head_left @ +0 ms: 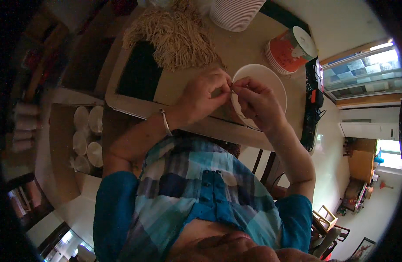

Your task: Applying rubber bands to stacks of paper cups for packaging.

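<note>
My left hand (205, 95) and my right hand (258, 101) meet fingertip to fingertip over the near side of the table. Both are closed in a pinch on a thin cord (232, 90), most of it hidden by the fingers. Directly behind my right hand is a white paper bucket (277, 83), its open mouth showing. My right hand covers part of its rim; whether the cord is fastened to it I cannot tell. Beyond my left hand lies a thick bundle of tan cords (179, 41), loose ends spread toward me.
A tall stack of white buckets (236, 15) stands at the back of the table (227, 48). Right of it is an orange-red printed bucket stack (290, 51). On the floor at left, a cardboard box (61, 144) holds several white rolled or cup-like pieces (81, 142). A dark power strip (313, 98) runs along the right edge.
</note>
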{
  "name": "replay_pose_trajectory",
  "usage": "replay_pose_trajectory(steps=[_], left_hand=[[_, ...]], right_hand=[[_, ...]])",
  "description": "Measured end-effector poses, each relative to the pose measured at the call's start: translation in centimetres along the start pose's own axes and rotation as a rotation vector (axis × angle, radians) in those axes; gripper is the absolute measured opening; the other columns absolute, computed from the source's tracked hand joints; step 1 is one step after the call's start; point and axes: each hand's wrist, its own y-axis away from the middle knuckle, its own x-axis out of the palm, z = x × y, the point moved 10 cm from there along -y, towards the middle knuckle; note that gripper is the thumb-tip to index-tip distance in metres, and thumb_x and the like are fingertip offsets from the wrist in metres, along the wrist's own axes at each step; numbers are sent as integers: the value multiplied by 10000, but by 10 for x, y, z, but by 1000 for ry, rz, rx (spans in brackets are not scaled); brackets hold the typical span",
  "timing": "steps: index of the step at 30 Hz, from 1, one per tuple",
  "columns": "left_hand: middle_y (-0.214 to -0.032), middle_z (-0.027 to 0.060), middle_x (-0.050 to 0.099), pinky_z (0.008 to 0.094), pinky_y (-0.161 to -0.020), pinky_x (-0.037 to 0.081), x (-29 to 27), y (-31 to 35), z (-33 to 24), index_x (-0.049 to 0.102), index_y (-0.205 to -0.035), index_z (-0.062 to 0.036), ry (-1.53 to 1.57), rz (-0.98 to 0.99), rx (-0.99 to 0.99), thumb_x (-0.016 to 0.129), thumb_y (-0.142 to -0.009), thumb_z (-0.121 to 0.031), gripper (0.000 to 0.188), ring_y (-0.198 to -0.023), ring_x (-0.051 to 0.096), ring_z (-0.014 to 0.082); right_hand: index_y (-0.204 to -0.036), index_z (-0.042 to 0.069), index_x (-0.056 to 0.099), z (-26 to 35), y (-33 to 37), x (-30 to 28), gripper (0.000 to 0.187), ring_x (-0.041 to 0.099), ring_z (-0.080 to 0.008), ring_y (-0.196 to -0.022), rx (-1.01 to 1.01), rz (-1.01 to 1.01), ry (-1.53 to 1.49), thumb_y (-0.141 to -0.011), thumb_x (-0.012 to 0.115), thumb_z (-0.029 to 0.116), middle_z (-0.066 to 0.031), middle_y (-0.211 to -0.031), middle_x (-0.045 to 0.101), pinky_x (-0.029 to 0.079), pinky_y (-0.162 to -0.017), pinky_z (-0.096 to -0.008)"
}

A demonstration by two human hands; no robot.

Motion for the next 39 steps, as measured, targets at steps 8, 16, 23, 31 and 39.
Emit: replay_pose_trajectory(steps=[8,16,23,31,39], left_hand=[[-871,97,571,327,-770,453,1,6,9,517,-782,-25,121,-78,-80,631,-745,13,126,-858,576,247],[-922,81,580,309,-810,447,-1,7,11,529,-809,-46,111,-37,-116,630,-766,-5,117,-898,578,214],[-924,80,578,310,-810,443,1,6,10,535,-815,-52,121,-23,-78,631,-760,-3,121,-893,574,211],[-956,103,573,354,-836,442,7,3,2,542,-816,-53,19,20,-23,634,-754,-23,115,-940,569,262],[-914,109,546,362,-734,462,7,3,-12,506,-824,-28,-42,8,10,631,-715,22,173,-864,556,303]], right_hand=[[-908,97,615,5,0,0,132,401,-43,-477,-35,-47,68,-851,672,201,48,-613,481,271,-408,-206],[-961,73,611,10,-3,-11,92,370,-28,-479,-32,-54,182,-884,591,119,45,-643,471,248,-402,-180],[-999,73,633,16,0,-5,141,373,-16,-501,-39,-13,266,-877,612,140,54,-670,491,259,-411,-177],[-890,73,625,24,0,-6,55,397,-9,-514,-166,-68,495,-863,626,121,61,-665,517,265,-411,-173],[-908,127,637,-7,0,-5,77,417,-33,-520,96,148,45,-849,637,177,57,-635,499,307,-411,-192]])
